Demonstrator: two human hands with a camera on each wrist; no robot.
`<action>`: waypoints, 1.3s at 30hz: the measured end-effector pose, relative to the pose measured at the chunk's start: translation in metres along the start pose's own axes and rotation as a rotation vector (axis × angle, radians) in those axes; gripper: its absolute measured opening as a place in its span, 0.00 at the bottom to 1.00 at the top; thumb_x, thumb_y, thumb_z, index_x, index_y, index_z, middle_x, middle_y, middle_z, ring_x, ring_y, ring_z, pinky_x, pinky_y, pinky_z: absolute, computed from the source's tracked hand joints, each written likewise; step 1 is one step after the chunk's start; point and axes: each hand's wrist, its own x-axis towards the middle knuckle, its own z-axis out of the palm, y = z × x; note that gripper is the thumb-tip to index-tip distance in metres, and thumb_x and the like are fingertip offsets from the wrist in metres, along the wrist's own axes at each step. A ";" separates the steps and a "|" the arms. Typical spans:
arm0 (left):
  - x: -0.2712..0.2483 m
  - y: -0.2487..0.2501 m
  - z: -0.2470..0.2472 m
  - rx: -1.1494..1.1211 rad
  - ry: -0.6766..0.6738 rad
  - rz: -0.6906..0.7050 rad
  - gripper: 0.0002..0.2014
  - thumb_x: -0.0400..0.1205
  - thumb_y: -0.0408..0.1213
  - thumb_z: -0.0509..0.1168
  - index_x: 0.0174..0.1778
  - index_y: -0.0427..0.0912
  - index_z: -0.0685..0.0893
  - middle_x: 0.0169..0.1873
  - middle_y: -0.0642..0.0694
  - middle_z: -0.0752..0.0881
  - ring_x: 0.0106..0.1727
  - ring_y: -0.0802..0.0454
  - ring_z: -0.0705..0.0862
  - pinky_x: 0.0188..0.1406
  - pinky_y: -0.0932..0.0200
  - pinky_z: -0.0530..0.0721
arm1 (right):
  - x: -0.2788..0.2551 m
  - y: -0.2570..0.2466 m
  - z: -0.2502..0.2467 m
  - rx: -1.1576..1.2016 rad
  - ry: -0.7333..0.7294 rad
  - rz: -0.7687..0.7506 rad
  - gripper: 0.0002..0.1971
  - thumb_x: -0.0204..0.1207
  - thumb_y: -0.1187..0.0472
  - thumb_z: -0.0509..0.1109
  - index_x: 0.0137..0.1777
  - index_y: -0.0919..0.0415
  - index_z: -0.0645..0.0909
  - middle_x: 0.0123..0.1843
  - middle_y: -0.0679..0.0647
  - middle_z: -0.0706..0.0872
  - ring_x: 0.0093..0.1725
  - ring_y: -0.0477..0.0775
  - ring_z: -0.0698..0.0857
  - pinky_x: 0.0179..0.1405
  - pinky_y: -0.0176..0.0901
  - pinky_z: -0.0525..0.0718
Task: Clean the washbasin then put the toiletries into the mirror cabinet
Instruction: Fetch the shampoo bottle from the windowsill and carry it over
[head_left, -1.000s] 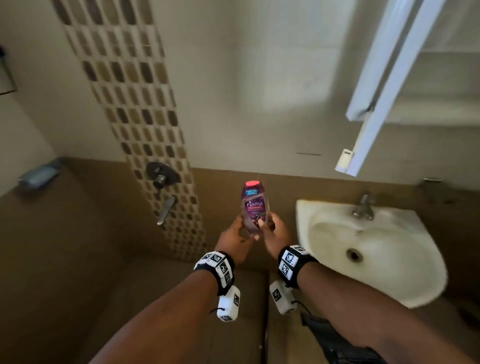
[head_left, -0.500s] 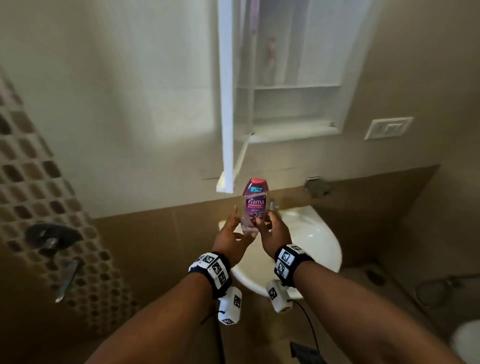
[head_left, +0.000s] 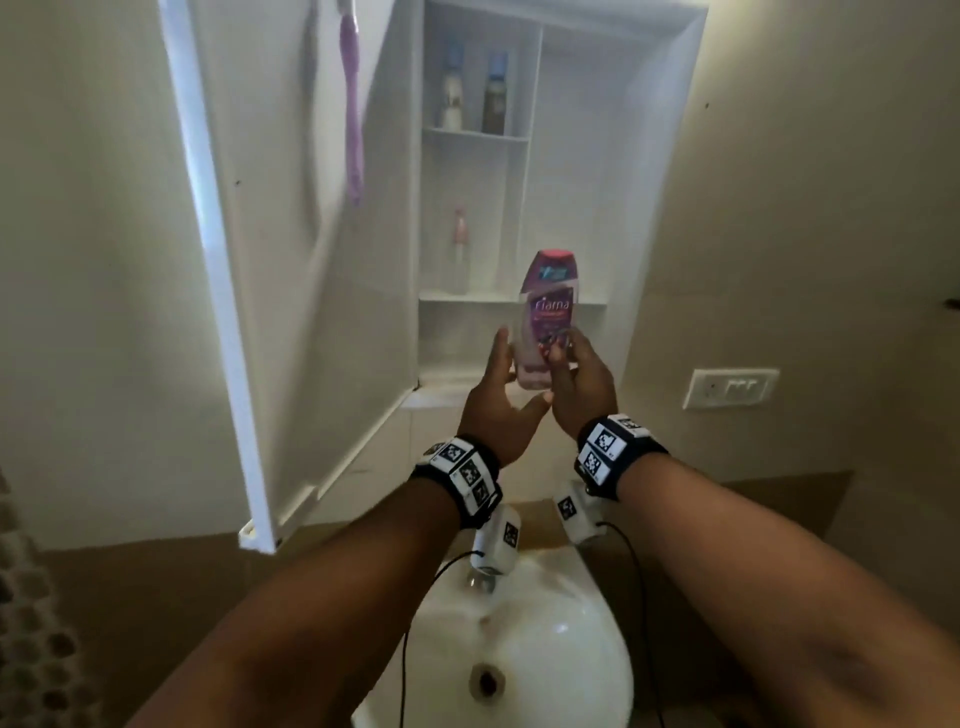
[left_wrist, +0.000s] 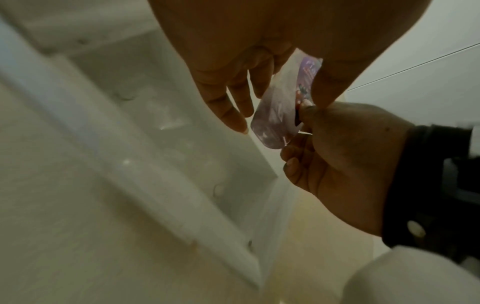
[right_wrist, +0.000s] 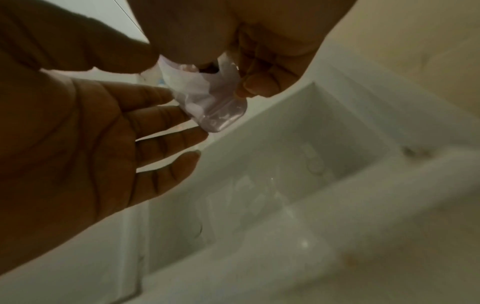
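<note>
A purple body-wash bottle with a pink cap stands upright in front of the lower shelves of the open mirror cabinet. My right hand grips its lower half with curled fingers. My left hand lies against the bottle's left side with straight fingers. The left wrist view shows the bottle from below with the right hand pinching it. In the right wrist view the left hand touches the bottle with flat fingers. The white washbasin is below my arms.
The cabinet door stands open to the left with a purple toothbrush hanging on it. Two bottles are on the top left shelf and a pink-topped item on the shelf below. A switch plate is on the right wall.
The view has swung right and up, from the shower wall to the open cabinet. Both hands have lifted the bottle from beside the basin to the cabinet's lower shelves.
</note>
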 end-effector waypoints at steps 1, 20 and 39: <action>0.020 0.012 0.005 0.026 0.018 0.035 0.49 0.81 0.39 0.75 0.91 0.53 0.48 0.81 0.52 0.74 0.72 0.64 0.76 0.70 0.65 0.77 | 0.023 -0.003 -0.008 0.003 0.021 -0.033 0.16 0.88 0.43 0.56 0.70 0.43 0.76 0.55 0.42 0.89 0.48 0.39 0.88 0.44 0.35 0.85; 0.141 0.028 0.043 0.496 -0.070 -0.041 0.65 0.74 0.39 0.76 0.82 0.67 0.24 0.79 0.42 0.76 0.68 0.42 0.84 0.61 0.54 0.82 | 0.149 0.043 -0.024 -0.125 -0.062 -0.030 0.19 0.84 0.42 0.62 0.74 0.41 0.71 0.60 0.46 0.88 0.51 0.51 0.86 0.47 0.42 0.77; 0.148 0.041 0.066 0.942 -0.077 -0.167 0.70 0.70 0.53 0.81 0.87 0.44 0.27 0.90 0.47 0.41 0.73 0.39 0.81 0.65 0.44 0.84 | 0.152 0.049 -0.023 -0.345 -0.121 0.034 0.17 0.82 0.41 0.62 0.52 0.52 0.87 0.48 0.54 0.91 0.40 0.56 0.84 0.39 0.42 0.80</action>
